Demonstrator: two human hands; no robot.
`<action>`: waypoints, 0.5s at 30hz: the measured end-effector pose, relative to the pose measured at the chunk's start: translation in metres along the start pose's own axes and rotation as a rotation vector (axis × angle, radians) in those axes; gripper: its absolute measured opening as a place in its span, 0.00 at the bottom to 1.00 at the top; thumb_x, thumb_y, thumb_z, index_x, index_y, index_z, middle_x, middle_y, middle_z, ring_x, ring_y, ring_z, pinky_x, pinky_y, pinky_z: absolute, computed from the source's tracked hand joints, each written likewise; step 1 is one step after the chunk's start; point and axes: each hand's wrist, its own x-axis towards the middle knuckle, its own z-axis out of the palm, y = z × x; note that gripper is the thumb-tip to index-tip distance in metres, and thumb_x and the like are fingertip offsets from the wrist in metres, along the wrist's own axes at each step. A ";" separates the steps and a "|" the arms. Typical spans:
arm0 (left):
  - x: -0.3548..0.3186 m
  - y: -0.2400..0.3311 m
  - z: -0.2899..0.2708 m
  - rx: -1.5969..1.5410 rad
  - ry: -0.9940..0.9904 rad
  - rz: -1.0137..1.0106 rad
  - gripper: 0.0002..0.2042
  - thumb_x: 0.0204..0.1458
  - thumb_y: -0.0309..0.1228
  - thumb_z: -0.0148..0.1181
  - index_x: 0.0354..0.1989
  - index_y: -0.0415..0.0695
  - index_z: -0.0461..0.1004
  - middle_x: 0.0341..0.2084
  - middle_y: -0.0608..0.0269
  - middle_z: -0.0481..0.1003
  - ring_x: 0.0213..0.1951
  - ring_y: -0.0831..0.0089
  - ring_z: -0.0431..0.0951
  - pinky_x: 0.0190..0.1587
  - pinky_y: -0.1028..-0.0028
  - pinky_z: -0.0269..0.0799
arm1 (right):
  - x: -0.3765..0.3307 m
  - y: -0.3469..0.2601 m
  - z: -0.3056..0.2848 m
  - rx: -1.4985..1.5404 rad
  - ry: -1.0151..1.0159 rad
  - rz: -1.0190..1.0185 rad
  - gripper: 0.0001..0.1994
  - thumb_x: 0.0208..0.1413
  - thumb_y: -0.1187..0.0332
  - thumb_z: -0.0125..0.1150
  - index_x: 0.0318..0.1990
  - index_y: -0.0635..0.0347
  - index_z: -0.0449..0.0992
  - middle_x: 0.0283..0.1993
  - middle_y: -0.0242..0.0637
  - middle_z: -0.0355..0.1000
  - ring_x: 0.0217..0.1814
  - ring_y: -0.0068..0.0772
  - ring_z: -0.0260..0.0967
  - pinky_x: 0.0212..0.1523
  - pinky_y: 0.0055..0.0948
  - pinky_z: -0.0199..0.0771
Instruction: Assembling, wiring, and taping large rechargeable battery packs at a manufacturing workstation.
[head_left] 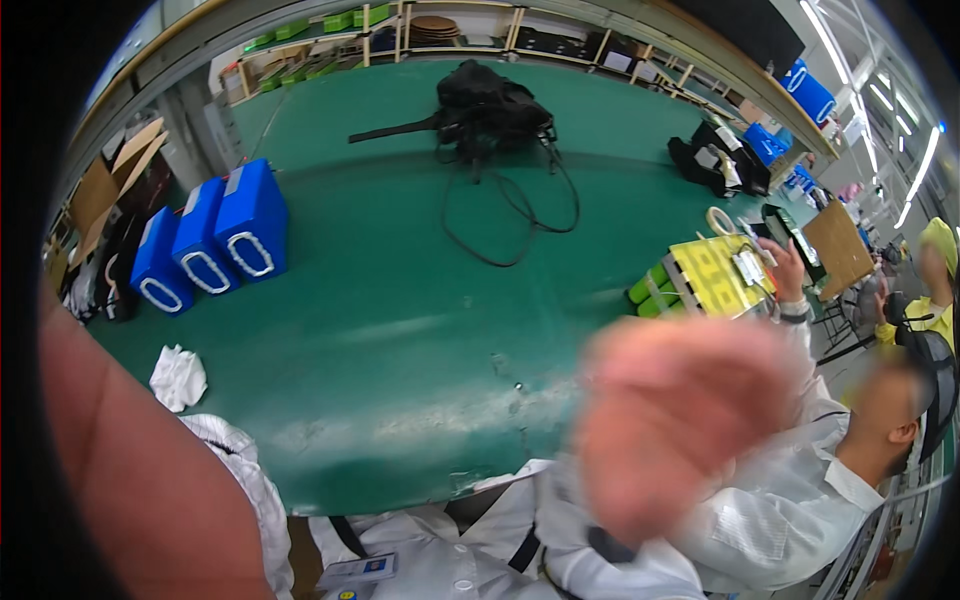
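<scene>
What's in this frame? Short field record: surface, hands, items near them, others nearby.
surface: green table
right hand: raised, motion-blurred, empty as far as can be told
left hand: out of frame; only the forearm shows
near left forearm: crumpled white cloth
far left: three blue packs
table centre, far side: black bag with straps
others: co-worker's hand by a yellow-topped pack of green cells

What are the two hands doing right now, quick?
Left hand: not in view; only the bare left forearm shows at the picture's left edge.
Right hand: raised close to the camera, blurred, holds nothing visible; open or closed cannot be told.
</scene>
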 end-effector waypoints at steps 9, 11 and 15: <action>-0.012 0.028 -0.008 0.027 -0.024 -0.014 0.30 0.58 0.41 0.53 0.65 0.37 0.58 0.55 0.52 0.67 0.49 0.69 0.71 0.53 0.71 0.66 | 0.064 -0.036 -0.111 0.032 -0.322 -0.123 0.45 0.52 0.40 0.58 0.72 0.46 0.44 0.77 0.36 0.38 0.77 0.52 0.38 0.68 0.62 0.45; -0.014 0.031 -0.007 0.036 -0.020 -0.017 0.29 0.58 0.41 0.52 0.65 0.37 0.58 0.55 0.52 0.67 0.49 0.69 0.71 0.53 0.72 0.67 | 0.064 -0.002 -0.150 0.038 -0.304 0.174 0.45 0.52 0.39 0.57 0.72 0.48 0.46 0.77 0.38 0.40 0.77 0.51 0.39 0.68 0.60 0.45; -0.020 0.041 -0.008 0.059 -0.016 -0.038 0.29 0.58 0.41 0.52 0.64 0.37 0.59 0.55 0.52 0.67 0.49 0.69 0.71 0.53 0.72 0.67 | 0.047 0.080 -0.204 0.149 -0.286 0.661 0.44 0.53 0.37 0.54 0.71 0.53 0.48 0.76 0.40 0.42 0.77 0.51 0.40 0.70 0.55 0.45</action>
